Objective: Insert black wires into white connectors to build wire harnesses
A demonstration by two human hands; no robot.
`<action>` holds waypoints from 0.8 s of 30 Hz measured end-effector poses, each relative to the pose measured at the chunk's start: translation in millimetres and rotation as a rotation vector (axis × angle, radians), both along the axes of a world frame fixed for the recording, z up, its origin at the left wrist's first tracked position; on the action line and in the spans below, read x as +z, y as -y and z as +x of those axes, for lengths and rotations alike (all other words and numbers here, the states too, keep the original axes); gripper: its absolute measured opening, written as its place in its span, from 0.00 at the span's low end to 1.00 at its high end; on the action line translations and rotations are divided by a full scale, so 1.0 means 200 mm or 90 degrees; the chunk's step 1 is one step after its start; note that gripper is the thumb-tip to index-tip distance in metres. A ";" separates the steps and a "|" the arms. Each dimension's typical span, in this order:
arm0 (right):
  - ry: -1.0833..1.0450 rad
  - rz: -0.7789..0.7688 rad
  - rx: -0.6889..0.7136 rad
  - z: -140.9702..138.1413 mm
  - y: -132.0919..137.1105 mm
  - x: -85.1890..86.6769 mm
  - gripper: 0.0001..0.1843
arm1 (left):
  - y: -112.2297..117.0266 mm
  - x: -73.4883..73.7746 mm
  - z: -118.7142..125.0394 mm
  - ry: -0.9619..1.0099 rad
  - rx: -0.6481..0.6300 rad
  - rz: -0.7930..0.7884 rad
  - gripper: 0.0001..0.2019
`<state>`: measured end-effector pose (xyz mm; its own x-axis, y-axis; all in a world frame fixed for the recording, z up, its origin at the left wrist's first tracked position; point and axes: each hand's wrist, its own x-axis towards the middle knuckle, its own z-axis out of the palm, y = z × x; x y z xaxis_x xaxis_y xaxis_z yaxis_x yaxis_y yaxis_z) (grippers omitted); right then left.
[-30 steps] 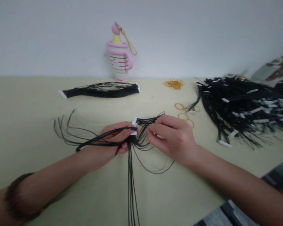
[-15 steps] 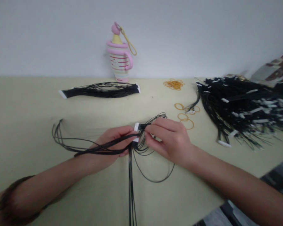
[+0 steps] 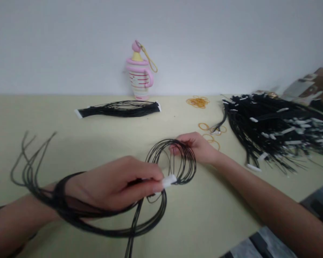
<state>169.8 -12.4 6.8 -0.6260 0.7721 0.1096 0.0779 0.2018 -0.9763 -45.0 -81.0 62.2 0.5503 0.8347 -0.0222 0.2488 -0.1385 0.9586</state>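
My left hand (image 3: pixel 115 182) pinches a white connector (image 3: pixel 169 181) between thumb and forefinger, near the middle of the view. Black wires (image 3: pixel 148 229) run from that connector; some loop back over my left wrist, and some hang down toward the near edge. On the other side the wires form a round coil (image 3: pixel 192 161). My right hand (image 3: pixel 190 145) has its fingers closed at the far side of this coil, touching the wires. Its fingertips are partly hidden behind the loops.
A finished-looking black wire harness (image 3: pixel 121 109) with white ends lies at the back. Behind it stands a pink striped cup (image 3: pixel 138 79). Orange rubber bands (image 3: pixel 197 102) lie in a heap, several more nearer. A big pile of black harnesses (image 3: pixel 274 125) covers the right side.
My left hand has turned and come nearer with the connector, which now tilts. The wires on the right have opened into a round coil, and my right hand has moved behind it.
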 end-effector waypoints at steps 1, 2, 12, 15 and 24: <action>-0.025 -0.035 -0.001 -0.01 0.00 -0.01 0.08 | 0.00 -0.02 0.01 -0.085 -0.114 0.062 0.04; -0.054 -0.068 -0.001 -0.02 0.00 -0.02 0.11 | 0.00 -0.06 0.01 -0.125 -0.164 0.118 0.07; 0.244 0.311 -0.275 0.07 -0.08 -0.04 0.14 | -0.12 -0.23 0.00 -0.129 -0.030 0.071 0.16; 0.280 0.359 -0.315 0.04 -0.05 -0.03 0.10 | -0.12 -0.23 0.00 -0.042 0.029 -0.005 0.15; 0.029 -0.036 0.081 0.05 0.06 0.15 0.12 | -0.13 -0.07 -0.06 0.231 0.211 -0.106 0.06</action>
